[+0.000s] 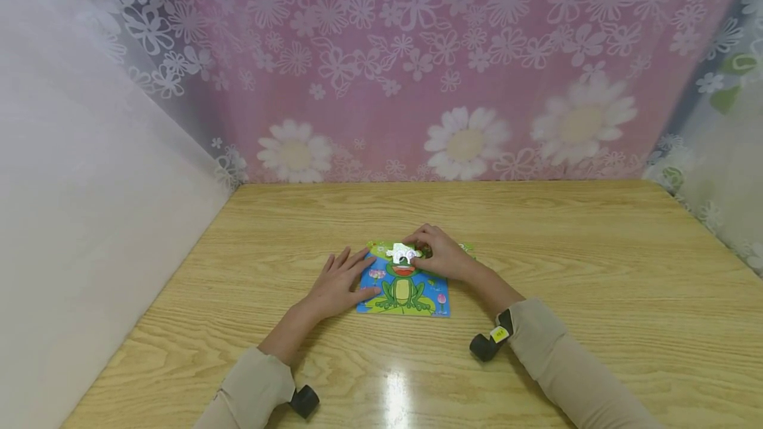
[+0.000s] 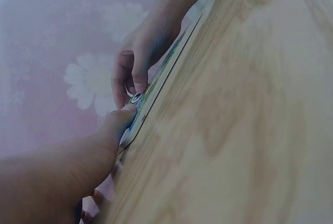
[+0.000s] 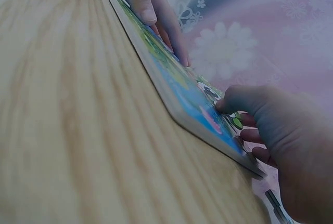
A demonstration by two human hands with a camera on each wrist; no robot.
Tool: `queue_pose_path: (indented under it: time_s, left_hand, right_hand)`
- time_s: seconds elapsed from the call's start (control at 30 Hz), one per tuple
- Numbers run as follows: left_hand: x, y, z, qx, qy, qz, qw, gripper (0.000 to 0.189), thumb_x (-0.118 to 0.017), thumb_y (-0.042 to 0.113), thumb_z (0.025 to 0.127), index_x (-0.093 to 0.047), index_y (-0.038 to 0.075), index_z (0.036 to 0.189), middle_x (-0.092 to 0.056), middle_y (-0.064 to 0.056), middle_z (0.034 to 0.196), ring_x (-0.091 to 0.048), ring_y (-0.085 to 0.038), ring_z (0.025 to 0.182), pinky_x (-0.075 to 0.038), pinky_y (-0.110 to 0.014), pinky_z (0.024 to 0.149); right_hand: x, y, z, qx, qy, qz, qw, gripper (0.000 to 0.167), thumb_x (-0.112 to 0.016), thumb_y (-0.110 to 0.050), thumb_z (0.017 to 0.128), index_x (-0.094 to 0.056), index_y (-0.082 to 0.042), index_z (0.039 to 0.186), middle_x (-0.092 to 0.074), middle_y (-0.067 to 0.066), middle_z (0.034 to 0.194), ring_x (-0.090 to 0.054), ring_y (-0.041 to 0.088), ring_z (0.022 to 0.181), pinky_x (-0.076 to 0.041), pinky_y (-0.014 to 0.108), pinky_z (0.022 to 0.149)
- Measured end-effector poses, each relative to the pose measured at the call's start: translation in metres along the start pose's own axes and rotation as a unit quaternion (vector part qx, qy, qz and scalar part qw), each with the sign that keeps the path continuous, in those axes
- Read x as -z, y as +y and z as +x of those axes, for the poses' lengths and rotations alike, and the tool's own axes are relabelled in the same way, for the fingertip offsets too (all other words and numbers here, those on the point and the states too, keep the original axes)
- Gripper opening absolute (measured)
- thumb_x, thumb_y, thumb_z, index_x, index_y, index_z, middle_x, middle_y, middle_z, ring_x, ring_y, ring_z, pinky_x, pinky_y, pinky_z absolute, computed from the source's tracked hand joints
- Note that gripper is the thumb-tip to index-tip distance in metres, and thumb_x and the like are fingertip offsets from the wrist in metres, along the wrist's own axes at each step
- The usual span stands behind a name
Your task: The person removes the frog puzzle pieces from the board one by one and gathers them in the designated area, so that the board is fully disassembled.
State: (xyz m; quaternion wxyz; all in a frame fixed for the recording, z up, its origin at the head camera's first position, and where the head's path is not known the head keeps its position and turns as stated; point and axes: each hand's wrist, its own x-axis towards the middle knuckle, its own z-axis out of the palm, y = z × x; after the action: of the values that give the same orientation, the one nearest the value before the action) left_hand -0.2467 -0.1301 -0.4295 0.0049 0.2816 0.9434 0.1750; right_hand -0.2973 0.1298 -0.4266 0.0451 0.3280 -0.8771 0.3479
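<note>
A flat jigsaw puzzle [image 1: 441, 303] with a green frog on a blue ground lies on the table. My right hand [image 1: 444, 255] pinches a puzzle piece [image 1: 403, 254] bearing the frog's eyes, over the upper part of the picture. Glare whitens that piece in the head view; in the right wrist view its eye [image 3: 209, 91] shows beside my thumb. At the puzzle's left side rests my left hand [image 1: 341, 283], fingers extended and fingertips on the picture. My right hand hides the puzzle's upper right corner.
Behind my right hand, a small green piece [image 1: 467, 248] shows on the wood-grain table [image 1: 596, 250]. A pink flowered curtain [image 1: 381, 85] hangs along the back edge, and a white cloth [image 1: 107, 217] borders the left side. Black devices [image 1: 484, 347] are strapped at both wrists.
</note>
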Motion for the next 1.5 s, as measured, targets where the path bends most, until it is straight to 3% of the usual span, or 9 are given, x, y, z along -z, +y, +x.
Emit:
queue_pose_path:
  time_s: [0.33,1.0,1.5]
  left_hand:
    - [0.0003,-0.0007,-0.0001,-0.001,0.002,0.000,1.0000,0.072,-0.045,0.061,0.087,-0.033,0.019,0.144,-0.021,0.001,0.150,-0.007,-0.030,0.137,-0.002,-0.051,0.106]
    - [0.0039,0.0040,-0.0024,0.001,0.001,0.005,1.0000,0.069,-0.049,0.057,0.088,-0.035,0.019,0.143,-0.023,-0.001,0.149,-0.009,-0.032,0.136,-0.003,-0.052,0.106]
    - [0.0021,0.0007,-0.0006,-0.002,-0.001,0.001,1.0000,0.071,-0.047,0.059,0.087,-0.034,0.018,0.144,-0.022,-0.001,0.149,-0.008,-0.033,0.136,-0.002,-0.052,0.106]
  right_hand:
    - [0.0023,-0.0004,-0.0005,0.003,-0.001,0.005,1.0000,0.033,-0.064,-0.003,0.083,-0.063,-0.006,0.115,-0.052,0.004,0.099,-0.047,0.017,0.083,-0.044,0.032,0.069]
    - [0.0042,-0.0058,0.0013,-0.001,-0.006,-0.045,0.9990,0.027,-0.064,-0.004,0.081,-0.067,-0.003,0.108,-0.057,0.004,0.099,-0.052,0.011,0.073,-0.046,0.026,0.064]
    - [0.0057,-0.0078,0.0020,0.016,-0.016,-0.063,0.9978,0.025,-0.063,-0.005,0.083,-0.068,-0.007,0.107,-0.056,0.006,0.101,-0.056,0.013,0.076,-0.048,0.026,0.065]
